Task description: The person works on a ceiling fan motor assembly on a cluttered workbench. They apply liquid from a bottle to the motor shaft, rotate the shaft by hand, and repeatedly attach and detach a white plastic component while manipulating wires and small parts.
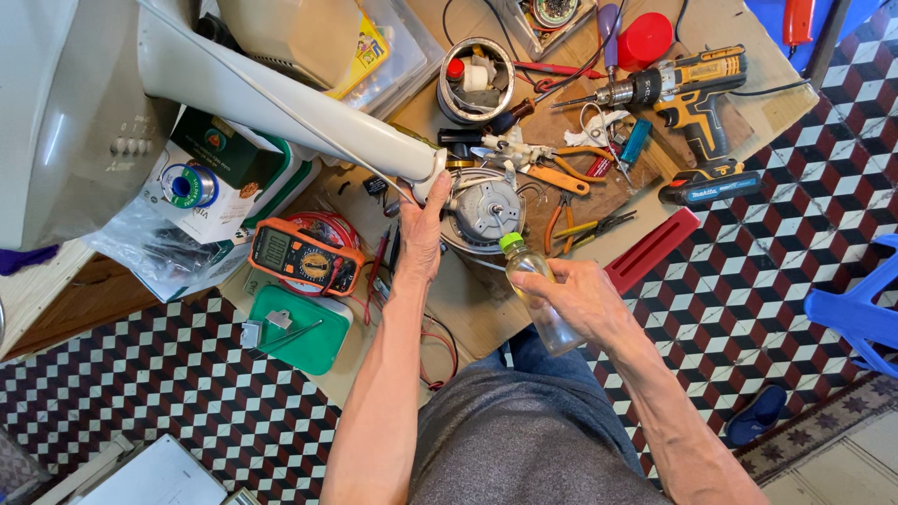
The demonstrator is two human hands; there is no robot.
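Fan motor (484, 208) exposed at centre, left hand (423, 232) gripping the neck at its nine o'clock; right hand (572, 301), fingers clamped on capped bottle (535, 285) at five o'clock, nothing applied yet.

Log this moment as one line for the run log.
left hand: steadies fan motor at white stand's end | right hand: holds green-capped clear bottle | workbench: cluttered

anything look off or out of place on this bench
A clear plastic bottle with a green cap, in the right hand, is tipped toward a bare fan motor, an odd thing among electrical parts. The left hand steadies the fan's stem. Tools lie scattered; nothing looks spilled.
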